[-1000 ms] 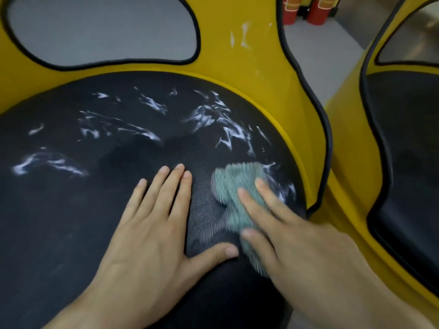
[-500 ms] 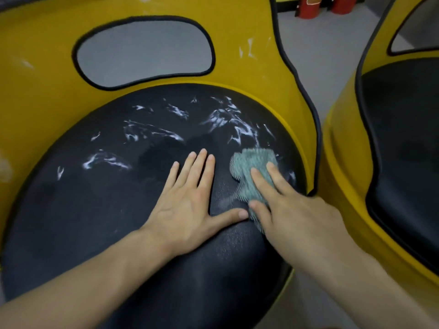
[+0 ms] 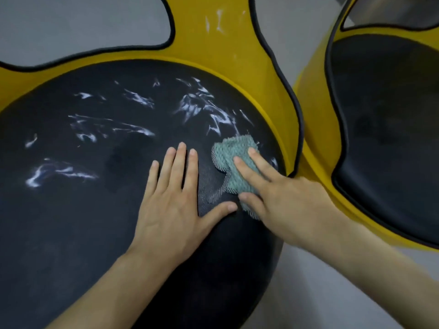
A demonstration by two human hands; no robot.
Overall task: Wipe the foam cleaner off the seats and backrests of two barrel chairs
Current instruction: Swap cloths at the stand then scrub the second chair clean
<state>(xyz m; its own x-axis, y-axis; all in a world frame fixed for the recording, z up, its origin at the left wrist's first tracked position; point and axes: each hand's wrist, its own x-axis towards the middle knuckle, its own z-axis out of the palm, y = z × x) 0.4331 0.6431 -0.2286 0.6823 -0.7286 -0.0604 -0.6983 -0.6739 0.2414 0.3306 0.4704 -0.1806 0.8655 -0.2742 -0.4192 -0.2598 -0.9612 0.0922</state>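
The near barrel chair has a round black seat inside a yellow backrest. White foam streaks lie across the far half of the seat. A few thin foam marks show on the backrest. My right hand presses a teal textured cloth flat on the seat's right side, fingers straight over it. Flat on the seat just left of the cloth rests my left hand, fingers together and thumb spread. The second chair's black seat stands to the right with no foam visible.
Grey floor shows in the narrow gap between the two chairs and through the cutout in the near backrest. The yellow rim of the second chair stands close beside the first chair's black edge trim.
The cloth and my right hand have stayed on the seat's right side with small wiping shifts. My left hand stays flat beside it. The view pulled back, then moved close again.
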